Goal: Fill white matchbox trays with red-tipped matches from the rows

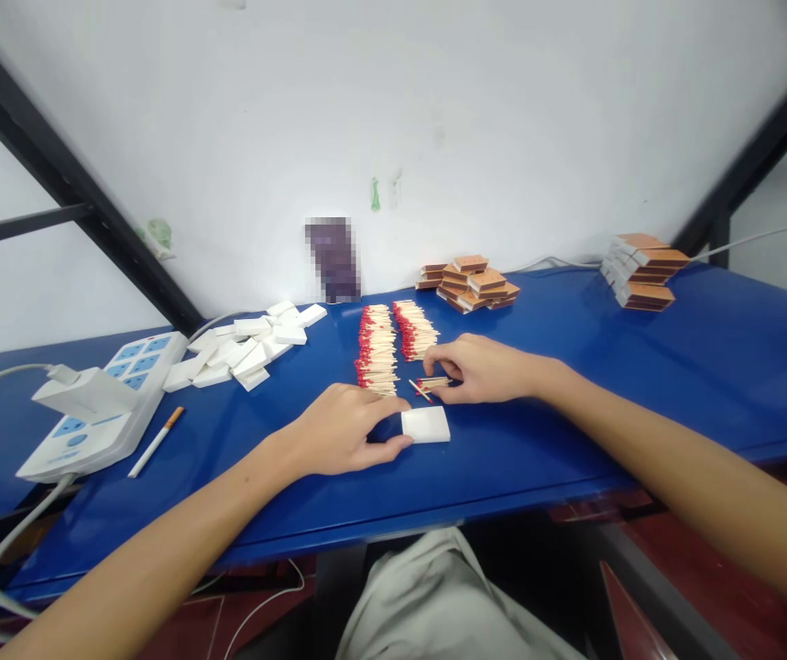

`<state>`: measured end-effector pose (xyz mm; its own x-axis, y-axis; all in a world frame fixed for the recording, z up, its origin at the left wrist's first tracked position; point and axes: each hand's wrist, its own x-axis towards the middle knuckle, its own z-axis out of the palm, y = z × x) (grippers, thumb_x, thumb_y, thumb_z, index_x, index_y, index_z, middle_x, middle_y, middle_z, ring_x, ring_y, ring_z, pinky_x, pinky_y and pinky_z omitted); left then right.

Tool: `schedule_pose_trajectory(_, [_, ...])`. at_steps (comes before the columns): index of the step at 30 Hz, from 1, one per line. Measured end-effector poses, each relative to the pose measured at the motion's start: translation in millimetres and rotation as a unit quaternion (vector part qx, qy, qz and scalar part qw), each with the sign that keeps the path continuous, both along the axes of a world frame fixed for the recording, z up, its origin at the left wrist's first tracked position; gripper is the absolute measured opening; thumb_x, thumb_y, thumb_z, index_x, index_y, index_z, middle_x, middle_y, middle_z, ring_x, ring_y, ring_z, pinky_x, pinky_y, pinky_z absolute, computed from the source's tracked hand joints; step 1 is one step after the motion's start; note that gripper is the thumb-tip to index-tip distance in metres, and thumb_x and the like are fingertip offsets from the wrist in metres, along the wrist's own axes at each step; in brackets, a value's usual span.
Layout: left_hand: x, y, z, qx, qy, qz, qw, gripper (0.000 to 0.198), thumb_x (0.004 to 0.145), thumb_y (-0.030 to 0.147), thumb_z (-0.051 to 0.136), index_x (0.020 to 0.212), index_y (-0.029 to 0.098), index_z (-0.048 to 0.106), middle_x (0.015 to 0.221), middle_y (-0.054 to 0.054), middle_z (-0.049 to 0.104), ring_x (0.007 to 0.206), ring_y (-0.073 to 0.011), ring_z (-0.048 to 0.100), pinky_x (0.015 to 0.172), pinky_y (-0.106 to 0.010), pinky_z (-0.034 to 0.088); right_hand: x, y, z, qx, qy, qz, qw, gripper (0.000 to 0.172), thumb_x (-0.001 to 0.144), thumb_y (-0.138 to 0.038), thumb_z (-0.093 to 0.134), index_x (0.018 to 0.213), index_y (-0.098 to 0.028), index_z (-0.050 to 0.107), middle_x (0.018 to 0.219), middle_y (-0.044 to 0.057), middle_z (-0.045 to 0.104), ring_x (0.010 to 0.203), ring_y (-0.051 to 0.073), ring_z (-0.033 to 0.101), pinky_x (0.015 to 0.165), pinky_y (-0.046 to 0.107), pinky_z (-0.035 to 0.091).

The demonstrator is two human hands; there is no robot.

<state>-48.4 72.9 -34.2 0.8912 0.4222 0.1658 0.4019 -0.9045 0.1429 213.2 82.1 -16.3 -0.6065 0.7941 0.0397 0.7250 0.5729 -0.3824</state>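
With thumb and index finger, my left hand (348, 429) grips the left end of a small white matchbox tray (426, 425), which lies on the blue table. Just beyond the tray, my right hand (468, 368) curls its thumb and fingers around a few loose matches (434, 381) on the tabletop. One match (420, 391) lies at a slant beside them. Behind the hands are two long rows of red-headed matches, a left row (377, 348) and a shorter right row (415, 330). The left row's near end is partly covered by my left hand.
White matchbox trays (248, 346) are heaped at the back left, near a power strip (152, 367) with a plugged-in adapter and a cigarette (157, 442). Brown matchboxes (479, 284) are piled at the back, more boxes (644, 270) at right. A blurred dark object (335, 260) leans on the wall.
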Motion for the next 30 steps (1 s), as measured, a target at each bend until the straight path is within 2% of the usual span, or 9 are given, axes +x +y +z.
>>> schedule_pose_trajectory(4, [-1, 1, -0.2, -0.001, 0.002, -0.002, 1.000, 0.033, 0.096, 0.041, 0.054, 0.118, 0.019, 0.064, 0.085, -0.004, 0.073, 0.078, -0.0217, 0.070, 0.072, -0.029, 0.048, -1, 0, -1.5, 0.026, 0.013, 0.006, 1.000, 0.033, 0.084, -0.036, 0.065, 0.113, -0.020, 0.062, 0.059, -0.008, 0.048, 0.052, 0.010, 0.042, 0.053, 0.023, 0.025])
schedule_pose_trajectory(8, [-1, 1, -1.0, 0.008, -0.003, -0.011, 1.000, 0.033, 0.096, 0.041, 0.054, 0.117, 0.018, 0.064, 0.085, -0.003, 0.073, 0.076, -0.0210, 0.070, 0.071, -0.029, 0.048, -2, 0, -2.5, 0.007, 0.034, 0.045, 0.998, 0.035, 0.085, -0.026, 0.061, 0.119, -0.020, 0.066, 0.058, -0.008, 0.045, 0.051, 0.010, 0.040, 0.055, 0.023, 0.028])
schedule_pose_trajectory(14, [-3, 1, -2.1, 0.022, -0.001, -0.013, 1.000, 0.034, 0.096, 0.042, 0.054, 0.118, 0.018, 0.064, 0.083, -0.003, 0.073, 0.072, -0.0197, 0.069, 0.067, -0.028, 0.047, -5, 1, -6.8, -0.013, 0.077, 0.081, 0.994, 0.028, 0.085, -0.020, 0.058, 0.106, -0.017, 0.075, 0.060, -0.004, 0.051, 0.053, 0.010, 0.044, 0.057, 0.022, 0.033])
schedule_pose_trajectory(20, [-4, 3, -4.1, 0.024, -0.010, -0.017, 1.000, 0.033, 0.096, 0.042, 0.054, 0.117, 0.019, 0.065, 0.086, -0.004, 0.073, 0.077, -0.0205, 0.070, 0.070, -0.028, 0.049, -7, 0, -8.3, -0.029, 0.089, 0.095, 0.991, 0.029, 0.081, -0.013, 0.055, 0.100, -0.018, 0.077, 0.061, -0.004, 0.053, 0.053, 0.009, 0.044, 0.056, 0.021, 0.035])
schedule_pose_trajectory(24, [-4, 2, -4.4, 0.023, -0.011, -0.015, 1.000, 0.034, 0.095, 0.042, 0.055, 0.118, 0.019, 0.065, 0.087, -0.004, 0.074, 0.077, -0.0201, 0.070, 0.071, -0.028, 0.049, -8, -2, -6.9, -0.028, 0.074, 0.093, 0.993, 0.024, 0.084, -0.013, 0.056, 0.096, -0.018, 0.076, 0.061, -0.004, 0.056, 0.054, 0.009, 0.046, 0.057, 0.021, 0.035])
schedule_pose_trajectory(30, [-3, 2, -4.1, 0.016, -0.008, -0.013, 1.000, 0.034, 0.096, 0.042, 0.055, 0.118, 0.018, 0.064, 0.087, -0.004, 0.074, 0.077, -0.0206, 0.070, 0.071, -0.028, 0.048, -11, -2, -9.8, -0.030, 0.094, 0.099, 0.990, 0.022, 0.089, -0.015, 0.053, 0.098, -0.018, 0.074, 0.085, 0.002, 0.072, 0.068, 0.011, 0.060, 0.063, 0.021, 0.039])
